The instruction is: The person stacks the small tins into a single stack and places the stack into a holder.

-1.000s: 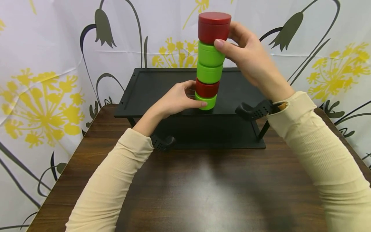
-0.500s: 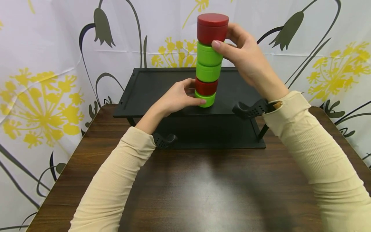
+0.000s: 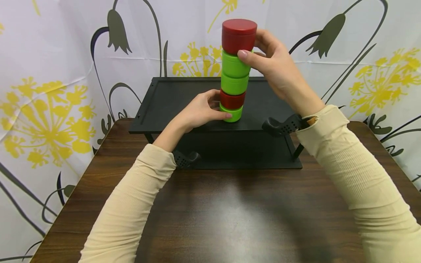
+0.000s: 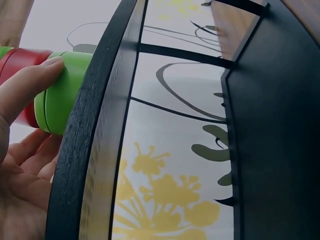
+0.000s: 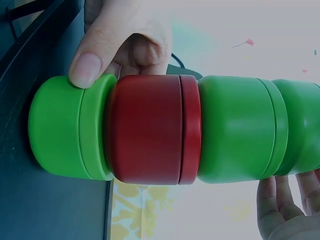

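Note:
Several lidded round jars form an upright tower on the top deck of a black shelf (image 3: 181, 102). From the bottom they run green (image 3: 235, 116), red (image 3: 232, 99), two green, then red (image 3: 239, 36) at the top. Low down, my left hand (image 3: 202, 109) grips the bottom green jar, its thumb across the front, as the left wrist view also shows. My right hand (image 3: 277, 69) holds the tower's upper end from the right, thumb where the top red jar meets the upper green one (image 3: 235, 65). Its fingertips go behind the jars. The right wrist view shows the bottom jar (image 5: 55, 130) close against the deck.
The shelf stands on a dark wooden table (image 3: 210, 219), with a lower deck (image 3: 236, 149) beneath the top one. Behind hangs a white flower-patterned curtain (image 3: 65, 44). Black wrist mounts (image 3: 283, 126) stick out from both cuffs.
The tower's top has shifted slightly left and down in the head view, my right hand moving with it. The bottom has edged slightly left. Both hands keep their hold.

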